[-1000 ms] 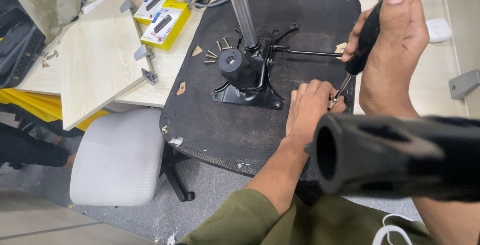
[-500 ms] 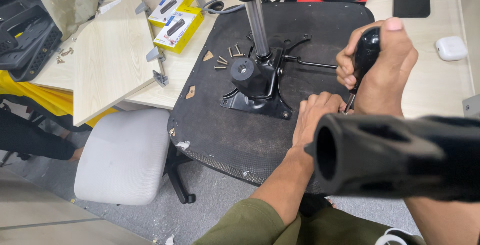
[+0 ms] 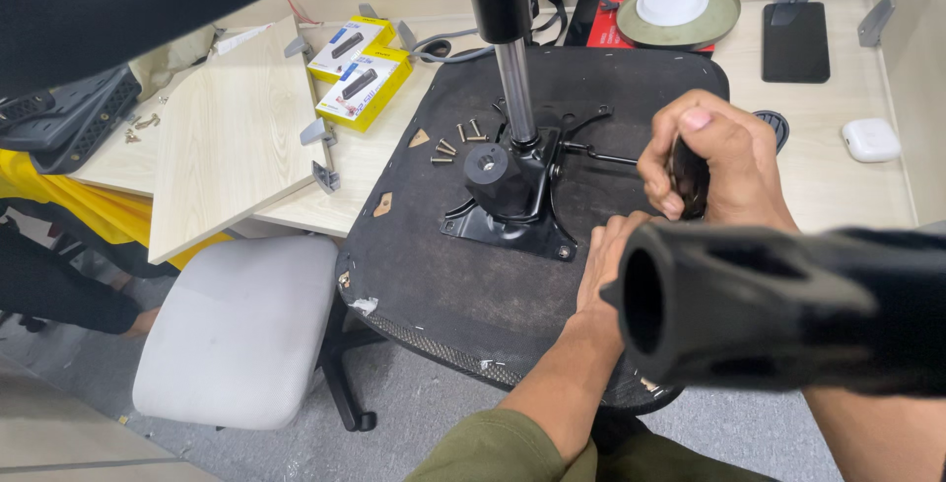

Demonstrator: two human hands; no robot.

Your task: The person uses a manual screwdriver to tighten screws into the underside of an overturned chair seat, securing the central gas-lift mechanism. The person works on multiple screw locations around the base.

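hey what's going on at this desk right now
A person works on an upturned office chair seat lying on the desk. The right hand grips a dark screwdriver handle, and the left hand rests flat on the seat beside it. The black metal mechanism plate with its gas cylinder stands mid-seat, loose screws nearby.
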